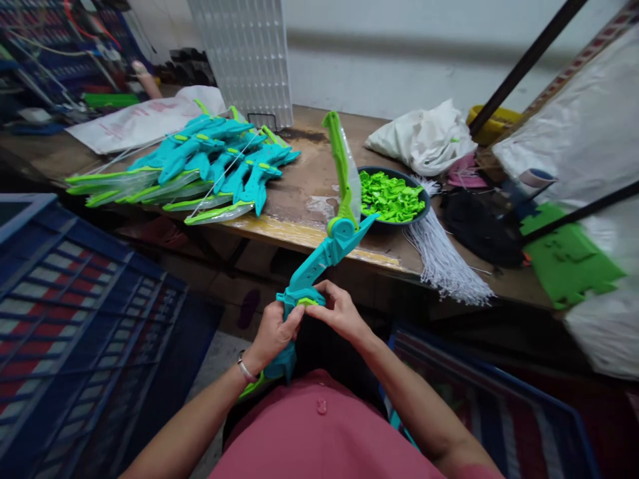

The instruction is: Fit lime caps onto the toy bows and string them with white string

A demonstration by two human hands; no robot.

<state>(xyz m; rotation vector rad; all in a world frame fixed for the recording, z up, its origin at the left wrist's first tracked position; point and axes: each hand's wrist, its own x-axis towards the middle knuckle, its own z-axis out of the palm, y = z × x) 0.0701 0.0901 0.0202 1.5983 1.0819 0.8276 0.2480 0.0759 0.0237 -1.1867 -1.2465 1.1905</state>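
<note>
A turquoise toy bow with a lime-green limb slants up from my lap toward the bench edge. Its handle is wrapped by the fingers of my left hand, which wears a bracelet at the wrist. My right hand pinches a small lime-green plastic piece against the side of the bow, with the left thumb close beside it. Whether that piece is seated in the bow I cannot tell. Beyond the upper limb, a dark bowl holds many similar green pieces.
Several turquoise and green toy bows lie piled on the bench. White strings hang over its front edge near a white bag. Blue crates stand at left and lower right. A green foam mat is at right.
</note>
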